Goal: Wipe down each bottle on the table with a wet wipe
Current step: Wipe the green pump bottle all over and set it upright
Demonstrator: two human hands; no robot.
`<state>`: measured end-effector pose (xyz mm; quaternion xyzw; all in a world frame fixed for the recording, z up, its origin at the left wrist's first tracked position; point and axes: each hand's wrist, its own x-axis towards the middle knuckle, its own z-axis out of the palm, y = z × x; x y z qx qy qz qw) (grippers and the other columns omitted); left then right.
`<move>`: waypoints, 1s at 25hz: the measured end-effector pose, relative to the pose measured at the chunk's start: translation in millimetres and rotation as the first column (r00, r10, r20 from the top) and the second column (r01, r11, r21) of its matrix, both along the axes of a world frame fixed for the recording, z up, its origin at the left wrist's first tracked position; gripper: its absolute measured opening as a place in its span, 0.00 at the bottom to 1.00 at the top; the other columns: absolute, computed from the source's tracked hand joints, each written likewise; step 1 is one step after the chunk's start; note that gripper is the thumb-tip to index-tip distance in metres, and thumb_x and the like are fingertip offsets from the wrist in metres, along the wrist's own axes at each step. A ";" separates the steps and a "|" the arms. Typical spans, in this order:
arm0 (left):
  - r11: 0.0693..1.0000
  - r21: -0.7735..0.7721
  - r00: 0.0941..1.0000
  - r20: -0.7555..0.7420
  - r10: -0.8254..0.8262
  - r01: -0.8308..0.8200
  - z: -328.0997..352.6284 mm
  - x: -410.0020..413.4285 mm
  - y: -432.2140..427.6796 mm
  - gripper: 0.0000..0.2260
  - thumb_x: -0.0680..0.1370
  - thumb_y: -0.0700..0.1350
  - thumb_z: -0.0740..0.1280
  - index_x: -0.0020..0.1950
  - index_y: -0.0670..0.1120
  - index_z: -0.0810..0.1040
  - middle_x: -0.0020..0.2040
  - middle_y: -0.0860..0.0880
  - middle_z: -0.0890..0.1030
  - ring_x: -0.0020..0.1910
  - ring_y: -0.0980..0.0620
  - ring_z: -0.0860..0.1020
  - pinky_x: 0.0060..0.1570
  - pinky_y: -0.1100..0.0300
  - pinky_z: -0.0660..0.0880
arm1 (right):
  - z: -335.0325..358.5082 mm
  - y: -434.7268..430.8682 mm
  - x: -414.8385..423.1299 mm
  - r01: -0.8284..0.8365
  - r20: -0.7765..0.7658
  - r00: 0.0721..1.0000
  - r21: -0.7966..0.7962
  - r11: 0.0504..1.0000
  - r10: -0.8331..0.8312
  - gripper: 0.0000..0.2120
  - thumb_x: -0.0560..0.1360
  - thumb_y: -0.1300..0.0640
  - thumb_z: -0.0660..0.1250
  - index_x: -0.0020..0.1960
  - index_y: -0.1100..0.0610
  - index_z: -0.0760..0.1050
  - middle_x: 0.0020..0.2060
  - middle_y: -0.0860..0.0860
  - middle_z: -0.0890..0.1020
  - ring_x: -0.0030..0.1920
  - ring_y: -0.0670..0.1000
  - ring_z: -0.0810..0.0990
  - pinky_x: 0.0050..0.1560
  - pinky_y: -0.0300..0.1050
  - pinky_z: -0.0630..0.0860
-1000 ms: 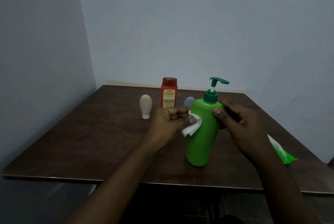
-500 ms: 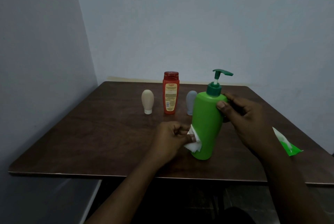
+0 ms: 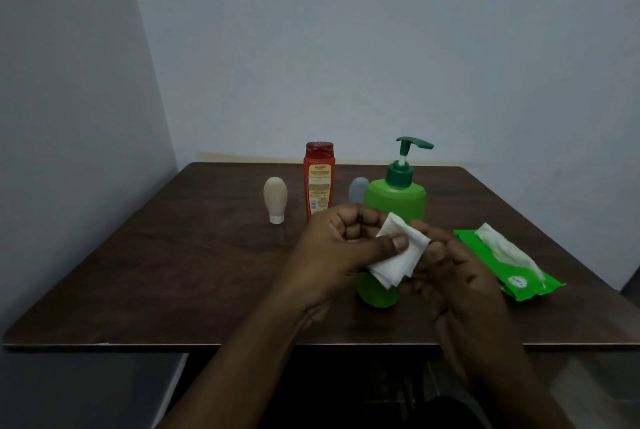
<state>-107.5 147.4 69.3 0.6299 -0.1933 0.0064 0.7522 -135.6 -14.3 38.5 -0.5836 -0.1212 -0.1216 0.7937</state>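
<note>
A green pump bottle (image 3: 396, 200) stands upright on the dark wooden table (image 3: 173, 272), partly hidden behind both hands. My left hand (image 3: 332, 255) pinches a folded white wet wipe (image 3: 398, 255) under its thumb, in front of the bottle. My right hand (image 3: 457, 276) meets the wipe's right edge with curled fingers and is off the bottle. Farther back stand a red bottle (image 3: 318, 182), a small beige bottle (image 3: 275, 198) on its cap, and a grey bottle (image 3: 358, 189) mostly hidden by the green one.
A green pack of wet wipes (image 3: 519, 276) lies at the right, with a wipe sticking out of its top. The table sits in a corner, with walls to the left and behind. Its front edge is close to me.
My right hand let go of the green bottle, which now stands by itself. Both hands came together in front of it on the wipe, which left the bottle's side.
</note>
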 end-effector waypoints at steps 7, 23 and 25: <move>0.990 0.138 0.999 0.033 -0.004 0.000 5.3 -4.3 -6.1 0.13 0.72 0.30 0.77 0.53 0.41 0.83 0.45 0.44 0.87 0.41 0.52 0.85 0.44 0.60 0.83 | 7.1 -6.1 -1.8 -0.093 -0.153 0.979 0.262 0.961 0.136 0.19 0.60 0.58 0.76 0.48 0.65 0.81 0.51 0.64 0.84 0.50 0.59 0.85 0.45 0.48 0.83; 0.966 0.257 0.987 -0.155 0.042 -0.001 -26.4 45.5 -10.7 0.23 0.74 0.41 0.78 0.68 0.45 0.78 0.57 0.48 0.87 0.55 0.51 0.86 0.49 0.60 0.83 | 7.3 -60.4 18.0 0.291 -0.317 0.926 0.251 0.923 -0.206 0.11 0.77 0.68 0.64 0.59 0.66 0.76 0.54 0.57 0.82 0.53 0.55 0.83 0.42 0.45 0.84; 0.980 0.020 0.958 -0.207 0.196 -0.197 -32.3 40.5 -19.9 0.16 0.77 0.45 0.76 0.63 0.44 0.82 0.53 0.46 0.88 0.52 0.46 0.87 0.45 0.54 0.85 | 19.6 -62.7 12.0 0.306 -0.244 0.932 0.138 0.942 -0.267 0.08 0.77 0.67 0.65 0.54 0.61 0.78 0.49 0.55 0.84 0.46 0.50 0.84 0.39 0.40 0.83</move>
